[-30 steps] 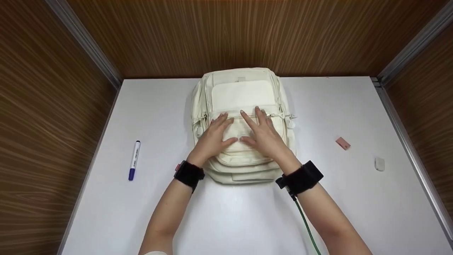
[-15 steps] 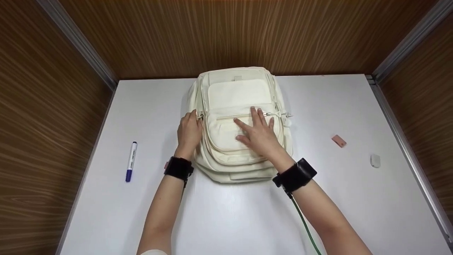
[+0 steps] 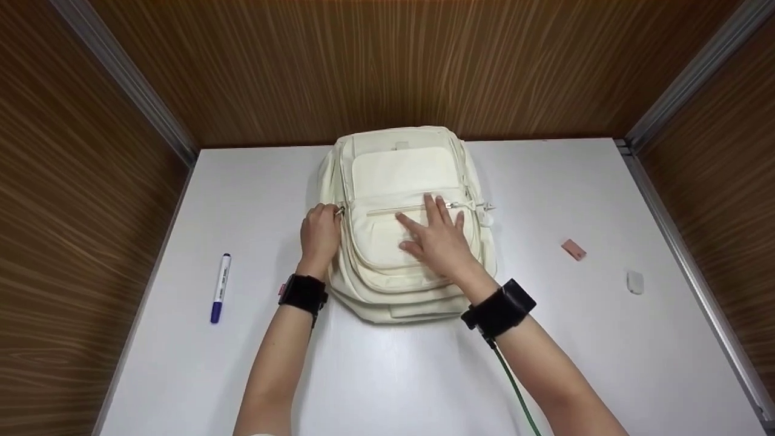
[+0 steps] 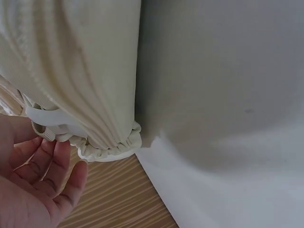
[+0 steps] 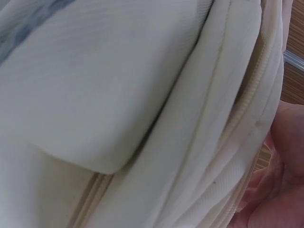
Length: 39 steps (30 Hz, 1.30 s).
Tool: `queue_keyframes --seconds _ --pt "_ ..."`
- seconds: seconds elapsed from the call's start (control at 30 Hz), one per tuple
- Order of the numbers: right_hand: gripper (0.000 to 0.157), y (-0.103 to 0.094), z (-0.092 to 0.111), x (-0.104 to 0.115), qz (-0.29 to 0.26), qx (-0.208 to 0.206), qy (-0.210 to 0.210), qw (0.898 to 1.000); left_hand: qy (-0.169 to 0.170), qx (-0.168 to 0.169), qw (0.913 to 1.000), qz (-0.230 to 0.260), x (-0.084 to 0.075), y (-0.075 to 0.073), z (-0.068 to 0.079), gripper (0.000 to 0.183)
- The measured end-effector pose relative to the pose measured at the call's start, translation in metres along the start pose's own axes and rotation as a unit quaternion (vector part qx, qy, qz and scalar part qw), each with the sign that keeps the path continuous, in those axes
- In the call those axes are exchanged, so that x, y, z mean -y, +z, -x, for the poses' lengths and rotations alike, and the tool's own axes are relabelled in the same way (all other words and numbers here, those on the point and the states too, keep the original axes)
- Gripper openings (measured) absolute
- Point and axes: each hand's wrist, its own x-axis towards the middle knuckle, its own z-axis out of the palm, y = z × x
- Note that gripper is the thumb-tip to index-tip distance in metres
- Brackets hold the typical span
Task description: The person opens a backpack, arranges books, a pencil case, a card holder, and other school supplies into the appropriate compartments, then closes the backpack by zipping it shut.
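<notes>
A cream backpack [image 3: 404, 169] lies front side up on the white table, its front pocket zip [image 3: 396, 211] running across the middle. My left hand [image 3: 319, 235] is at the bag's left side, where its fingertips pinch a zipper pull [image 3: 340, 211]. Seen from the left wrist, that hand's curled fingers [image 4: 52, 166] are beside a white plastic buckle [image 4: 54, 118] and a gathered elastic pocket edge [image 4: 111, 152]. My right hand [image 3: 445, 243] rests with spread fingers on the front pocket. In the right wrist view it shows partly behind the bag's layered zipped edges.
A marker [image 3: 221, 287] with a blue cap lies left of the bag. To the right are a small pink block [image 3: 573, 249] and a small whitish piece [image 3: 634, 282]. Wood-grain panels [image 3: 387, 66] enclose the table at the back and sides. A green cable [image 3: 514, 384] trails from the right wristband.
My left hand has moved left, off the bag's front to its left side, and has closed on the zipper pull. The right hand has stayed on the front pocket. The head view has shifted slightly.
</notes>
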Motion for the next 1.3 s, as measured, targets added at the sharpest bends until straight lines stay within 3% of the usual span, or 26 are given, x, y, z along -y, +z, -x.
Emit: queue_keyframes --seconds 0.3,0.6,0.93,1.3 --pt "0.061 -0.003 -0.002 0.0 0.028 0.017 0.005 0.999 0.007 -0.023 0.9996 0.014 0.0 0.004 -0.005 0.014" --pt "0.06 -0.003 -0.005 -0.001 0.017 0.017 0.009 1.0 0.033 -0.08 0.9962 0.014 -0.007 0.003 -0.013 0.012" --pt "0.056 -0.002 -0.007 0.002 0.027 0.016 0.004 1.0 0.022 -0.031 0.9991 -0.019 -0.006 0.0 -0.012 0.017" --pt "0.056 -0.001 -0.009 0.004 0.028 0.016 0.003 0.999 0.043 -0.027 0.9981 -0.034 -0.003 -0.002 -0.008 0.019"
